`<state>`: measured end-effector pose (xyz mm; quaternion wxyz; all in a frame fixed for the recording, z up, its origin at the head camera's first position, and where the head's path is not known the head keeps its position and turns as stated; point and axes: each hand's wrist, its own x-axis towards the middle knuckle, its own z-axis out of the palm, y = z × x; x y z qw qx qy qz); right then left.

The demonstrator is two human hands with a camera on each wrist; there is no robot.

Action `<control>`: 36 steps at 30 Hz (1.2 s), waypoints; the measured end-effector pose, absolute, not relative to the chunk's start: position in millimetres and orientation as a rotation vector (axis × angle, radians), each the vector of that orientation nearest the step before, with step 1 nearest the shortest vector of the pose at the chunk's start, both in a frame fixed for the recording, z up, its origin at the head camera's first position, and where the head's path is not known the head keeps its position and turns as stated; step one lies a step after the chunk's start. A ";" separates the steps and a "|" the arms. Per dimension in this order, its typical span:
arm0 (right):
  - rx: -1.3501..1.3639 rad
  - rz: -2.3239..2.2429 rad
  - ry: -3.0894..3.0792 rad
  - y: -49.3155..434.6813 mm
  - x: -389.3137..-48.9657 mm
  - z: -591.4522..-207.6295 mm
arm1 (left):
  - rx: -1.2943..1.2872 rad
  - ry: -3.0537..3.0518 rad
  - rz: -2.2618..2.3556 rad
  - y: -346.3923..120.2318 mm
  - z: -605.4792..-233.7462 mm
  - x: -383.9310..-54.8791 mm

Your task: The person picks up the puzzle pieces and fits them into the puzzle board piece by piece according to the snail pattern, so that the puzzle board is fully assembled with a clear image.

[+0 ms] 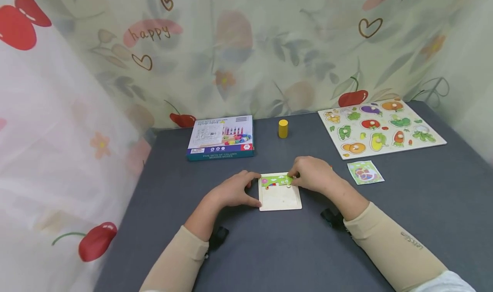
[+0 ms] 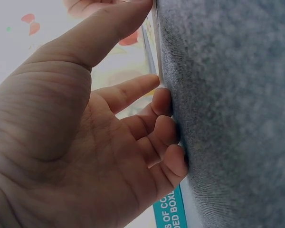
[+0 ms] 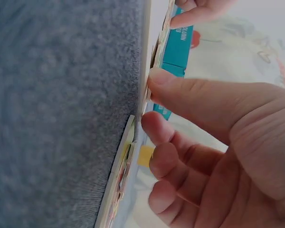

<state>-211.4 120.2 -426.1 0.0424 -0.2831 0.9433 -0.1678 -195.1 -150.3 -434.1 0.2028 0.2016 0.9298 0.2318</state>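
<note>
A small square wooden jigsaw puzzle tray [image 1: 280,200] lies on the dark tabletop. Green picture pieces [image 1: 274,181] fill its far strip, while the nearer part is bare wood. My left hand [image 1: 235,191] rests along the tray's left side, its thumb near the close corner and its index finger at the far one. In the left wrist view its other fingers [image 2: 165,129] are loosely bent on the cloth. At the far right corner, my right hand [image 1: 313,174] pinches a jigsaw piece between thumb and index finger; the fingers mostly hide that piece.
Behind the tray stand a flat boxed set [image 1: 221,138] and a yellow cylinder [image 1: 283,129]. To the right lie a vegetable peg board [image 1: 385,129] and a small picture card [image 1: 365,172]. A patterned curtain [image 1: 250,56] closes off the back.
</note>
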 end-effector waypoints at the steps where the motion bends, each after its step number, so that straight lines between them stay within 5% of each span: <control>1: -0.872 -0.510 2.888 121.1 -210.7 -425.4 | 0.561 2.598 0.640 -149.8 -433.8 -195.4; 36: -0.872 -0.471 2.919 117.6 -205.9 -404.8 | 0.561 2.588 0.628 -149.1 -431.9 -195.4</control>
